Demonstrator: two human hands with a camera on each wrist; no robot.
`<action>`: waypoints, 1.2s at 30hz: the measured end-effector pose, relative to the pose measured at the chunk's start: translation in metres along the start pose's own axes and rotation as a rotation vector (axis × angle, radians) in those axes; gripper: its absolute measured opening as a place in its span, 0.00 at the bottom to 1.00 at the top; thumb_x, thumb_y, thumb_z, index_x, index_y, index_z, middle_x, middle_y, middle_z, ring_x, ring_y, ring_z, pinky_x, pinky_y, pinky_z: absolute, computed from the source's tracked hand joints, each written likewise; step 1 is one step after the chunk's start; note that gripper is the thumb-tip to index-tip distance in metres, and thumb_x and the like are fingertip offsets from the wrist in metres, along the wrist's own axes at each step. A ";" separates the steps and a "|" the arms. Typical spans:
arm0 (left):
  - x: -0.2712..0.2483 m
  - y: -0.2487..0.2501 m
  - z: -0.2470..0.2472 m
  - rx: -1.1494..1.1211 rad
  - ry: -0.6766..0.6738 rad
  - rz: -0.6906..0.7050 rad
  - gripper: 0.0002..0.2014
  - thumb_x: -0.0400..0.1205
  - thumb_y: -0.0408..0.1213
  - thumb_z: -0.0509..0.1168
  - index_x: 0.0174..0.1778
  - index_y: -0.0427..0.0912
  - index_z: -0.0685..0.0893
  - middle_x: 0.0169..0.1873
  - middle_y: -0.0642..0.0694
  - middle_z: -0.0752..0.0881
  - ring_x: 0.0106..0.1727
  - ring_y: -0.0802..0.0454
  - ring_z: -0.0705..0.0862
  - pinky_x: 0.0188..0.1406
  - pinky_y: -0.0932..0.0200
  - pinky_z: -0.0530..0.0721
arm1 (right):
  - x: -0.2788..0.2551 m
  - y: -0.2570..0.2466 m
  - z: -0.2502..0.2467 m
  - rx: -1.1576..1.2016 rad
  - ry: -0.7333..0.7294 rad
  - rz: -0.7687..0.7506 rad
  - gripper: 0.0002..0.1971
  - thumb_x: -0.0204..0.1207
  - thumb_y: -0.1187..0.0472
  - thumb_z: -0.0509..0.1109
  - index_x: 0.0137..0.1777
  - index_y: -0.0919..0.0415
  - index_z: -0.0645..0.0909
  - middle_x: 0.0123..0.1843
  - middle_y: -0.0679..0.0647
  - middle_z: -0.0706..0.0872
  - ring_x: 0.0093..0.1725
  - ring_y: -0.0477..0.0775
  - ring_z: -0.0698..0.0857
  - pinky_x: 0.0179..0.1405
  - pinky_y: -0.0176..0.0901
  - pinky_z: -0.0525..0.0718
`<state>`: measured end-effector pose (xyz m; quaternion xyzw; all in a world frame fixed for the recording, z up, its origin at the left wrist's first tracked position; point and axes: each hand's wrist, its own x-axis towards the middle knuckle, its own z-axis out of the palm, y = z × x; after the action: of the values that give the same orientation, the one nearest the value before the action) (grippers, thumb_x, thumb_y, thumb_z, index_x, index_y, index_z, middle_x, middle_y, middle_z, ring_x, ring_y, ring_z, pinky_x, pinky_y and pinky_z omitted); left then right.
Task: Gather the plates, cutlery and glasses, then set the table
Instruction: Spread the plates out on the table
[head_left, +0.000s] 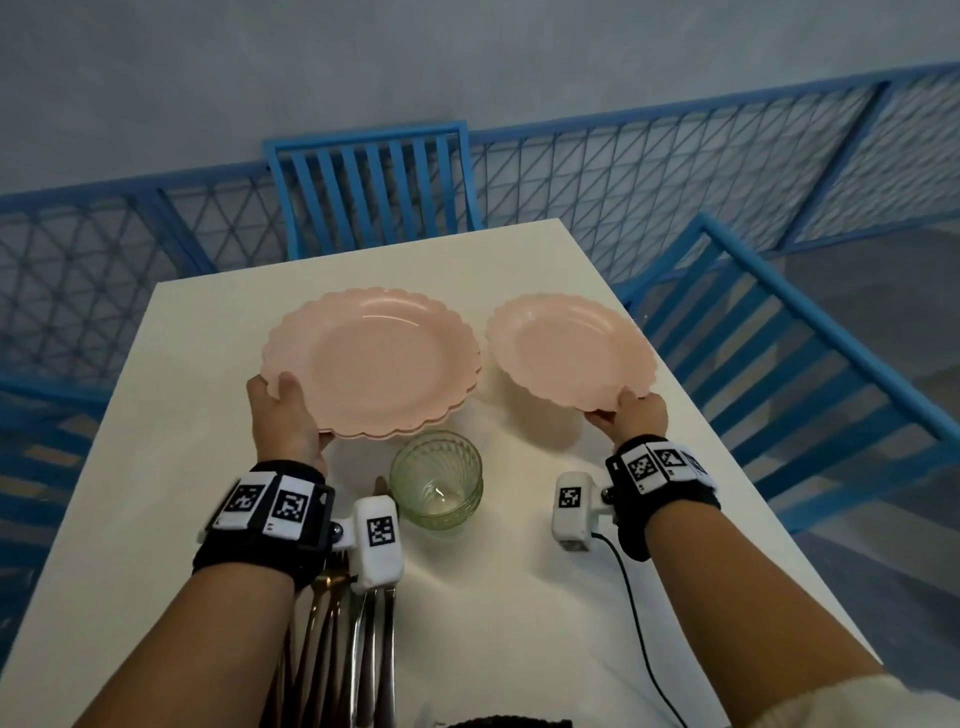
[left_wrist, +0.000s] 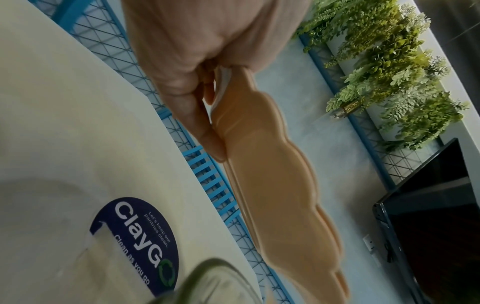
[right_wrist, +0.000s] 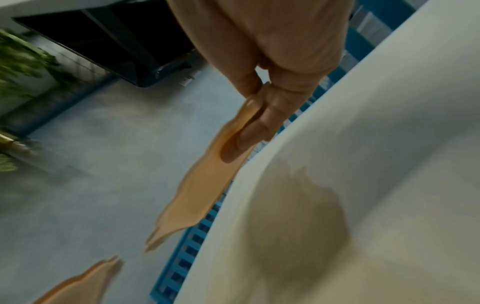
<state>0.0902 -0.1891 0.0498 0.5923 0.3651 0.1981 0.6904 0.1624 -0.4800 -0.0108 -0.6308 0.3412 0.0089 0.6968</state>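
A stack of pink scalloped plates hangs above the white table; my left hand grips its near left rim, thumb on top. The left wrist view shows the stack's edge with my fingers underneath. My right hand pinches the near rim of a single pink plate, lifted over the table's right side; its edge and my fingers show in the right wrist view. A green ribbed glass stands between my wrists. Cutlery lies under my left forearm.
Blue chairs stand at the far end and the right side of the table. A blue mesh fence runs behind. A round blue sticker is on the tabletop. A black cable trails from my right wrist.
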 end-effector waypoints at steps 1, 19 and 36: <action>0.000 0.000 0.001 -0.002 0.000 0.002 0.18 0.87 0.40 0.50 0.74 0.45 0.66 0.57 0.48 0.74 0.55 0.45 0.76 0.36 0.57 0.82 | 0.006 0.005 -0.003 -0.034 0.009 0.023 0.19 0.82 0.68 0.56 0.71 0.75 0.67 0.65 0.71 0.79 0.54 0.71 0.85 0.32 0.45 0.86; -0.005 0.007 0.004 -0.041 -0.070 -0.009 0.18 0.88 0.40 0.50 0.74 0.45 0.66 0.59 0.48 0.76 0.56 0.46 0.77 0.35 0.58 0.81 | 0.005 0.025 -0.028 -0.118 0.151 0.178 0.26 0.79 0.59 0.64 0.74 0.70 0.63 0.67 0.63 0.74 0.50 0.61 0.82 0.47 0.53 0.85; -0.014 0.029 -0.061 -0.119 -0.103 0.048 0.19 0.88 0.44 0.48 0.74 0.46 0.67 0.57 0.47 0.77 0.42 0.55 0.78 0.26 0.63 0.76 | -0.182 -0.009 0.089 -0.180 -0.672 -0.250 0.17 0.79 0.63 0.65 0.65 0.61 0.65 0.39 0.54 0.78 0.24 0.44 0.76 0.19 0.32 0.75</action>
<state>0.0410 -0.1518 0.0794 0.5684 0.3023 0.2053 0.7371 0.0678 -0.3272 0.0828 -0.6881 0.0115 0.1604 0.7076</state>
